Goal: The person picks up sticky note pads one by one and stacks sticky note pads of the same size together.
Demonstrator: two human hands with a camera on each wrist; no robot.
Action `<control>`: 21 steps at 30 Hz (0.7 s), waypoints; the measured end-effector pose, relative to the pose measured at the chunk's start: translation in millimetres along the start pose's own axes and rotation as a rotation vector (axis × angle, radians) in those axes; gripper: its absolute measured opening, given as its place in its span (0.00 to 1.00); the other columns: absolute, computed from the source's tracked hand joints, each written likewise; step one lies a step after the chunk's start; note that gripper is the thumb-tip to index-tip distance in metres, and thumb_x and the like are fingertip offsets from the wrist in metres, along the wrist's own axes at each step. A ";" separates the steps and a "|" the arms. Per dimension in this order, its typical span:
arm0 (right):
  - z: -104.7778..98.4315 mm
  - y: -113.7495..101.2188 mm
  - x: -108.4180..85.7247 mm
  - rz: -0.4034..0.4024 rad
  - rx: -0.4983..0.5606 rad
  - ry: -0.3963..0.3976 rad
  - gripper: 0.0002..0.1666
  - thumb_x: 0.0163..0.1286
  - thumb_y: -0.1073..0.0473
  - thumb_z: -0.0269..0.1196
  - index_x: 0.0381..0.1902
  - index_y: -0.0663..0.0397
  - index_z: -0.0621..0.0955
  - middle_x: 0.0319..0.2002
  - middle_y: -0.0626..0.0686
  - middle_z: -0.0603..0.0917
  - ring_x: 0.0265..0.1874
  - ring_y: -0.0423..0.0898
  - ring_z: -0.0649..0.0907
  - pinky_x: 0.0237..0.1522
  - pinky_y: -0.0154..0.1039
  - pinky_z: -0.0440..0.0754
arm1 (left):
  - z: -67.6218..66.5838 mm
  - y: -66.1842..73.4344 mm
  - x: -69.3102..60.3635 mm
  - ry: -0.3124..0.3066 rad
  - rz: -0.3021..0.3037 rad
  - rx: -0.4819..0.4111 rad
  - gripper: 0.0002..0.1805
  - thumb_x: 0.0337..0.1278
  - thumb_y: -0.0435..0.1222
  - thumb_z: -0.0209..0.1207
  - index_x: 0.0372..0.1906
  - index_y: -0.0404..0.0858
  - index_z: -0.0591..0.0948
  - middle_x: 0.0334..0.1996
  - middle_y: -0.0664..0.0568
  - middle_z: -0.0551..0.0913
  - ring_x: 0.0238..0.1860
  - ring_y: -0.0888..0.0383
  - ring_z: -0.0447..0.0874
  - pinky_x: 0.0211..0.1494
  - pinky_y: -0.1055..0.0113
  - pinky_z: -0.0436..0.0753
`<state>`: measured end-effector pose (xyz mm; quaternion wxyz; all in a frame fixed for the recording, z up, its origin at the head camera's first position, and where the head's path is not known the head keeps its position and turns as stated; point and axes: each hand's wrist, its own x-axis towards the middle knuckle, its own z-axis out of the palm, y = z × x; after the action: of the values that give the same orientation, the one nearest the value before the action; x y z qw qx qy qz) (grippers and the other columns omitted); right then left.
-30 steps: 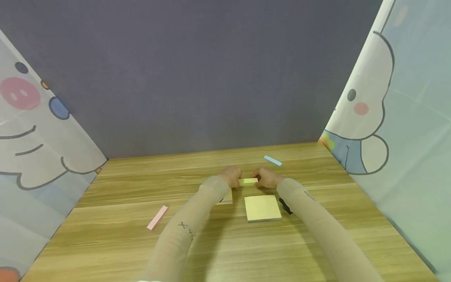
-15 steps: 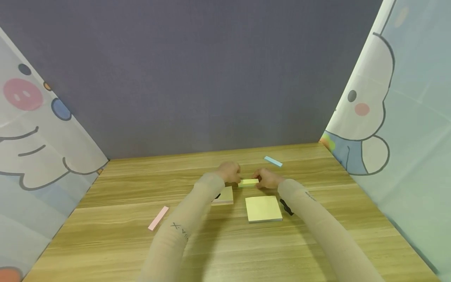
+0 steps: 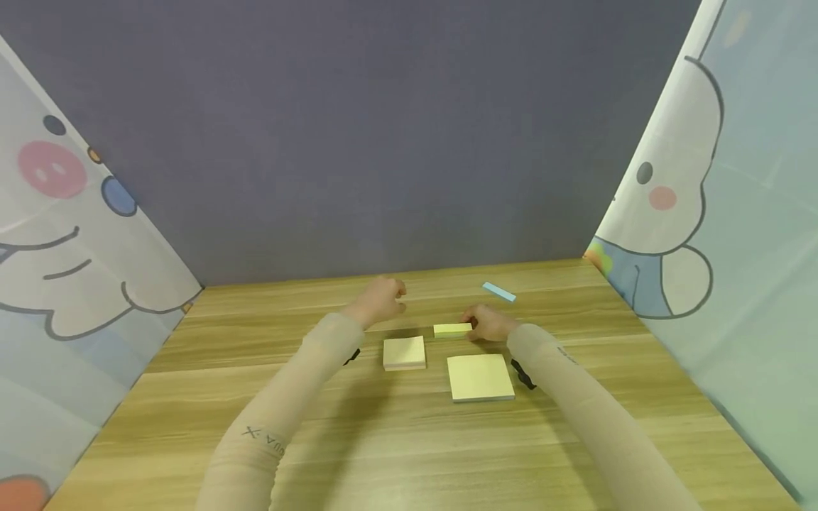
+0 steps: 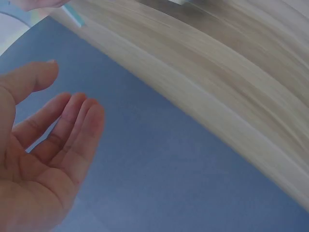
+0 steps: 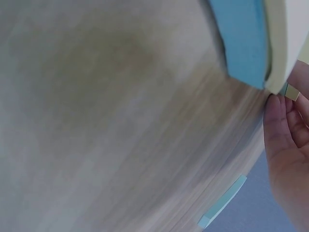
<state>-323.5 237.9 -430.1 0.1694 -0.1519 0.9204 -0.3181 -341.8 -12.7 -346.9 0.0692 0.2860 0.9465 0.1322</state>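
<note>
My left hand (image 3: 380, 301) is raised over the back of the wooden table, holding nothing. In the left wrist view that left hand (image 4: 53, 145) shows loosely bent fingers and a thumb apart from them. My right hand (image 3: 488, 323) pinches the right end of a narrow yellow sticky note pad (image 3: 452, 331). The right wrist view shows the end of that narrow pad (image 5: 291, 92) between thumb and fingers. Nearer me lie a small cream sticky note pad (image 3: 404, 353) and a larger square yellow one (image 3: 481, 377). The larger pad's blue lower layer (image 5: 244, 43) shows close up.
A thin light blue strip (image 3: 499, 292) lies at the back right of the table (image 3: 409, 454), beyond my right hand. A dark grey panel (image 3: 383, 142) rises along the back edge. Cartoon-printed sheets (image 3: 664, 156) enclose the sides.
My left hand has let go of the narrow yellow pad and moved up and left, uncovering the small cream pad. The right hand stays at the narrow pad. The pink strip is now hidden from view.
</note>
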 end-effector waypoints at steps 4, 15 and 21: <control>0.0 0.3 -0.2 0.008 -0.002 -0.001 0.25 0.59 0.67 0.62 0.54 0.70 0.72 0.48 0.63 0.75 0.41 0.49 0.73 0.46 0.42 0.75 | -5.1 -13.8 -15.6 -0.014 -0.008 0.021 0.19 0.54 0.33 0.59 0.51 0.29 0.77 0.48 0.39 0.79 0.49 0.46 0.78 0.51 0.58 0.79; 2.0 2.5 0.5 0.004 -0.019 0.001 0.25 0.59 0.67 0.63 0.55 0.69 0.72 0.49 0.61 0.76 0.40 0.48 0.73 0.47 0.43 0.75 | -10.6 -39.0 -53.6 -0.086 -0.051 0.105 0.11 0.46 0.33 0.64 0.35 0.30 0.80 0.36 0.44 0.81 0.33 0.54 0.75 0.41 0.61 0.79; 1.5 3.6 1.1 -0.001 -0.037 0.006 0.26 0.59 0.66 0.63 0.55 0.68 0.73 0.48 0.60 0.76 0.41 0.48 0.73 0.49 0.44 0.75 | -7.7 -50.6 -67.4 -0.177 -0.178 0.062 0.19 0.45 0.33 0.65 0.44 0.28 0.78 0.45 0.39 0.80 0.47 0.44 0.78 0.53 0.53 0.78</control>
<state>-324.5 239.3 -433.7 0.1636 -0.1544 0.9265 -0.3015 -314.0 -92.6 -350.5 0.1551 0.2134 0.9620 0.0703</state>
